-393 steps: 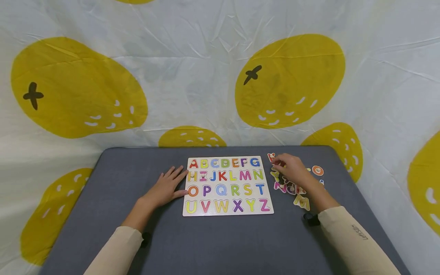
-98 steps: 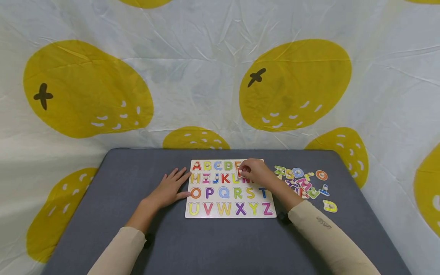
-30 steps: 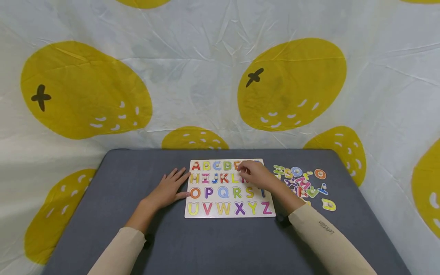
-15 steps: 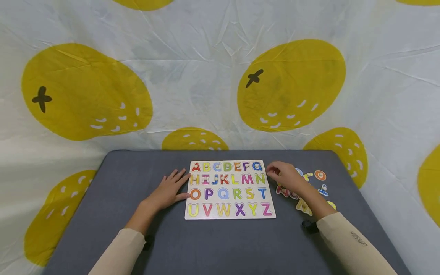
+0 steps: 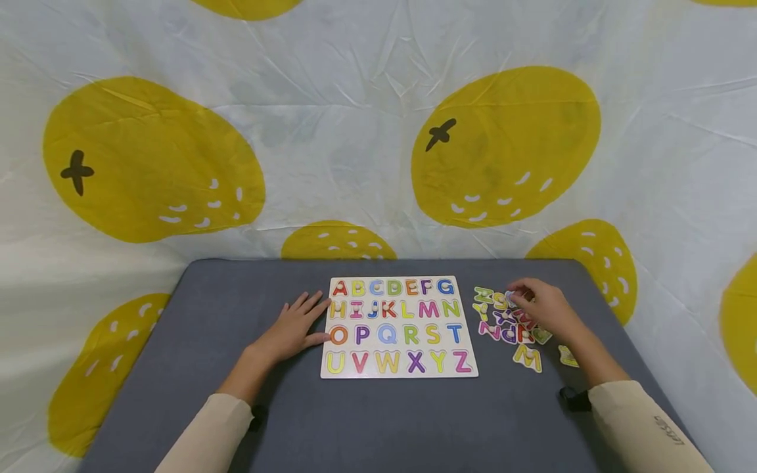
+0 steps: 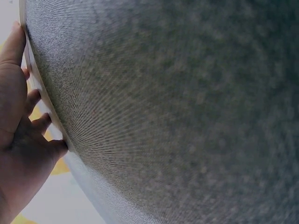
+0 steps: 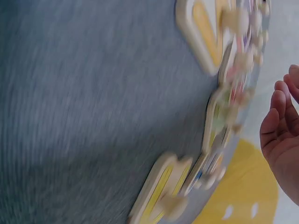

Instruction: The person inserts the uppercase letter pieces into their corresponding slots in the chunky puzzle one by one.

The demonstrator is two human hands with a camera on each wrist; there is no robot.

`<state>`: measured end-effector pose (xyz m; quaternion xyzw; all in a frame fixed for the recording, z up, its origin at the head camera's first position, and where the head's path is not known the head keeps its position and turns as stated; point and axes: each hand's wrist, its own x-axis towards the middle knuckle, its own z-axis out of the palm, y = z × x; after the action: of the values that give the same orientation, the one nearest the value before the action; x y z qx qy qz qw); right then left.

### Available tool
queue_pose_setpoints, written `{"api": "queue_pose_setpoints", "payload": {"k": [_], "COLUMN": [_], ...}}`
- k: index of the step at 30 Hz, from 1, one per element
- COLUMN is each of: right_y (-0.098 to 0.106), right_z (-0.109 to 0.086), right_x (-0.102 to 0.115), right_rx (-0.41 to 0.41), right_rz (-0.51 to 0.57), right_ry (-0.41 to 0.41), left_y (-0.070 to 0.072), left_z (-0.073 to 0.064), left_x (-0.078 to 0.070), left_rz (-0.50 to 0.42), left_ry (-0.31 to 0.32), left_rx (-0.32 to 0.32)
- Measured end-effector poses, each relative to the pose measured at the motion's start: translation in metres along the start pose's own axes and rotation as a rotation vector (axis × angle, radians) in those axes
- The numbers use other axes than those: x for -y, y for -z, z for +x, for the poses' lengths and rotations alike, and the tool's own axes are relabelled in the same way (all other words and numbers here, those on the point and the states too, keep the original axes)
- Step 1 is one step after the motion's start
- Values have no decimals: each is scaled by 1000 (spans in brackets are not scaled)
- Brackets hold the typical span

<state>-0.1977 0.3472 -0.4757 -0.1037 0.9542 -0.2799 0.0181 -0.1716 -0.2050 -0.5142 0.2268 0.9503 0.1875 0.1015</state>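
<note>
My right hand (image 5: 547, 310) hides part of the heap of letter pieces (image 5: 504, 318), and a blue piece (image 5: 510, 298) at its fingertips shows only in part; I can't tell whether I'm touching it. Those fingers are loosely bent and released. My forearm cuts across the yellow U piece (image 5: 568, 357) (the right wrist view catches it whole-ish, though blurred). The yellow W piece (image 5: 528, 358) lies nearer me on the grey table (image 5: 384, 420), just beside the heap. My left hand (image 5: 290, 332) is spread, forefinger and thumb touching the left edge of the alphabet board (image 5: 374, 348), gripping nothing. The board lies between my hands; knobbed letters fill A to F and H to K.
</note>
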Motion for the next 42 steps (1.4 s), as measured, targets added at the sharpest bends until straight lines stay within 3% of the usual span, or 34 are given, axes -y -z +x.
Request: {"api": "queue_pose_setpoints", "payload": {"k": [6, 19, 28, 42], "right_y": [12, 13, 6, 6], "right_z": [-5, -9, -7, -6], "right_x": [-23, -46, -50, -36], "right_rx": [-54, 4, -1, -65], "right_rz": [-42, -99, -111, -129], "right_ry": [-70, -186, -193, -148], "left_y": [0, -3, -2, -3], "left_z": [1, 2, 1, 0], "left_x": [1, 5, 0, 2], "left_rz": [11, 32, 29, 34], "left_ry": [1, 1, 10, 2], "left_rx": [-8, -9, -5, -20]}}
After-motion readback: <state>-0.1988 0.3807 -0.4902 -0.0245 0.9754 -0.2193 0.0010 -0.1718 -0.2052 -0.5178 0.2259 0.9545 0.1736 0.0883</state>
